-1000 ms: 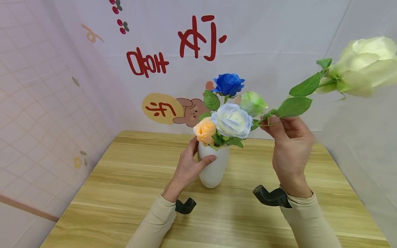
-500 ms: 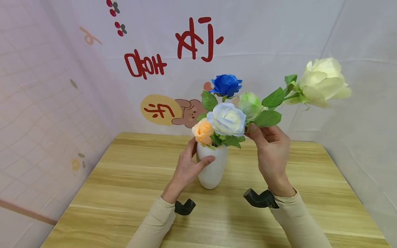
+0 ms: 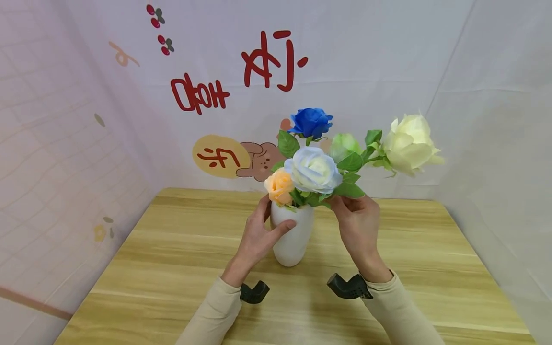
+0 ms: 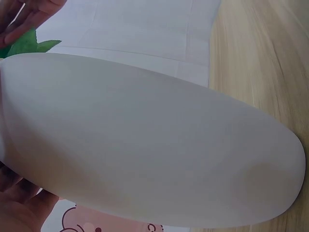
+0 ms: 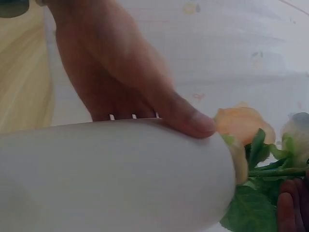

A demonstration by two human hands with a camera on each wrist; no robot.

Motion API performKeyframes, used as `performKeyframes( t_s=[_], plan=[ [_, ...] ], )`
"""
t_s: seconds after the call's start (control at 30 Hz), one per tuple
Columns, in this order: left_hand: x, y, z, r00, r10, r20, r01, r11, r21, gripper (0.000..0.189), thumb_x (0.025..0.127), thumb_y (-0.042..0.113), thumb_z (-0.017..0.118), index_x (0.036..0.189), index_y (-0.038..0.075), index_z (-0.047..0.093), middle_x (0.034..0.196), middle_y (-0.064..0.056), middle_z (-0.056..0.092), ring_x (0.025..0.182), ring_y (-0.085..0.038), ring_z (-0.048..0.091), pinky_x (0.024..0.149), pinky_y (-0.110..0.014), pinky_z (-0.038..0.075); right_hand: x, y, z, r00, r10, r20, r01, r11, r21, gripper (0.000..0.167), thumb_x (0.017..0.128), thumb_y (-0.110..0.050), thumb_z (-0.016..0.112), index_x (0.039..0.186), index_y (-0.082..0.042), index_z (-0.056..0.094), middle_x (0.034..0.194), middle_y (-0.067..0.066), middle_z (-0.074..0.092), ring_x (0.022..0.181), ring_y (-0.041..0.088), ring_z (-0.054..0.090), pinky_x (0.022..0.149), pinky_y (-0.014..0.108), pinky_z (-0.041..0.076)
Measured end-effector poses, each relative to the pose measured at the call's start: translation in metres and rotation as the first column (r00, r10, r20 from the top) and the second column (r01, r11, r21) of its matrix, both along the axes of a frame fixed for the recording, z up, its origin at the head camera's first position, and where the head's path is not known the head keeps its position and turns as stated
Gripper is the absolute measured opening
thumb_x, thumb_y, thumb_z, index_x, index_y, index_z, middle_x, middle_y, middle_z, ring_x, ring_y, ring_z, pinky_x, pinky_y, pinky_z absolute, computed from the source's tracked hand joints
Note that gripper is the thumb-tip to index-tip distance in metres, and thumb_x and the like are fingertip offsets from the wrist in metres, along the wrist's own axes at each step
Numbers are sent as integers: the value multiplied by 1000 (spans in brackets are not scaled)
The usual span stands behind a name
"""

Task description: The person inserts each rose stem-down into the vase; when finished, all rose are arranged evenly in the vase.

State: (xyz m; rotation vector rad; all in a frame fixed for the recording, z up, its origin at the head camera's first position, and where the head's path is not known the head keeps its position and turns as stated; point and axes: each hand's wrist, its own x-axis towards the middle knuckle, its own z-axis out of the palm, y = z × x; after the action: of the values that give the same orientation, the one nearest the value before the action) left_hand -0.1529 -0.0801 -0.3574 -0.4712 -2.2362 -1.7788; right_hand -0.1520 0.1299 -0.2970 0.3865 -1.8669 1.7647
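Observation:
A white vase [image 3: 296, 239] stands upright on the wooden table, and my left hand [image 3: 258, 235] grips its upper left side, thumb across the front. Out of its mouth rise a blue rose [image 3: 311, 122], a pale blue-white rose [image 3: 315, 170], an orange rose [image 3: 280, 187] and a light green flower [image 3: 343, 146]. To the right of the mouth, my right hand [image 3: 359, 223] pinches the stem of a cream-white rose [image 3: 409, 143], whose bloom leans out to the right. Leaves hide the stem's lower end in the head view. The left wrist view is mostly filled by the vase [image 4: 154, 140].
The wooden table [image 3: 172, 268] extends around the vase. Behind it hangs a white printed backdrop [image 3: 366, 57] with red lettering and a bear figure [image 3: 263, 163]. A black wrist mount [image 3: 254, 292] sits on the left wrist, another mount [image 3: 349, 286] on the right.
My right hand has moved left and down toward the vase mouth, bringing the cream-white rose with it. My left hand keeps its grip on the vase.

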Motion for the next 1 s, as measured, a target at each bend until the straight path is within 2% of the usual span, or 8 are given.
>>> performKeyframes(
  t_s=[0.17, 0.3, 0.43, 0.57, 0.63, 0.77, 0.87, 1.0],
  plan=[
    [1, 0, 0, 1000, -7, 1, 7, 1000, -2, 94, 87, 60, 77, 157, 11, 39, 149, -4, 53, 134, -22, 55, 111, -53, 45, 1, -3, -7, 1000, 25, 5, -25, 999, 41, 14, 95, 6, 64, 87, -4, 70, 54, -6, 40, 48, 7, 31, 49, 26, 32],
    [1, 0, -1, 1000, -10, 0, 10, 1000, -5, 94, 87, 60, 77, 157, 11, 39, 149, -5, 53, 135, -22, 55, 111, -52, 45, 3, -1, -7, 1000, 8, 24, -10, 996, 89, 15, 96, 3, 66, 85, -7, 71, 54, -2, 38, 48, 11, 28, 49, 30, 30],
    [2, -1, 0, 1000, -1, 10, 1, 1000, -5, 95, 86, 61, 78, 157, 11, 39, 149, -4, 53, 135, -23, 55, 111, -53, 45, 8, 6, -1, 996, -34, 83, 23, 992, 128, 2, 93, -4, 78, 94, -6, 77, 65, -10, 60, 59, 6, 53, 59, 23, 44],
    [2, -1, 1, 1000, 5, 3, -5, 1000, -9, 93, 87, 55, 80, 157, 9, 39, 150, -8, 53, 136, -25, 54, 111, -54, 45, 13, 12, 4, 992, -60, 113, 46, 991, 123, 15, 86, -8, 86, 99, -2, 80, 81, -12, 76, 87, 8, 71, 77, 22, 56],
    [2, 0, 2, 1000, 4, -6, -4, 1000, -10, 91, 88, 50, 81, 157, 8, 39, 151, -10, 53, 136, -27, 54, 110, -56, 45, 14, 14, 5, 992, -25, 122, 15, 997, 80, 14, 87, -6, 85, 98, 0, 80, 79, -7, 77, 91, 11, 72, 81, 24, 58],
    [2, 1, 2, 1000, 1, -6, -1, 1000, -7, 89, 89, 46, 82, 157, 8, 39, 151, -11, 52, 136, -28, 54, 111, -57, 44, 13, 16, 7, 987, 105, 122, -90, 989, -119, 12, 96, -5, 75, 103, 2, 79, 91, 3, 79, 100, 18, 73, 88, 33, 60],
    [2, 1, 2, 1000, 7, 1, -7, 1000, -10, 90, 89, 47, 82, 157, 8, 38, 151, -11, 52, 137, -28, 53, 111, -56, 44, 11, 17, 7, 982, 181, 59, -157, 945, -286, 15, 101, -4, 67, 112, 2, 76, 101, 5, 78, 103, 19, 71, 88, 33, 60],
    [2, 1, 1, 1000, 10, -8, -10, 1000, -10, 89, 90, 47, 81, 157, 8, 38, 151, -12, 52, 137, -28, 53, 112, -55, 44, 9, 18, 9, 968, 239, -71, -247, 877, -412, 19, 100, 4, 64, 116, 4, 73, 106, 8, 75, 105, 20, 69, 85, 30, 59]
  ],
)
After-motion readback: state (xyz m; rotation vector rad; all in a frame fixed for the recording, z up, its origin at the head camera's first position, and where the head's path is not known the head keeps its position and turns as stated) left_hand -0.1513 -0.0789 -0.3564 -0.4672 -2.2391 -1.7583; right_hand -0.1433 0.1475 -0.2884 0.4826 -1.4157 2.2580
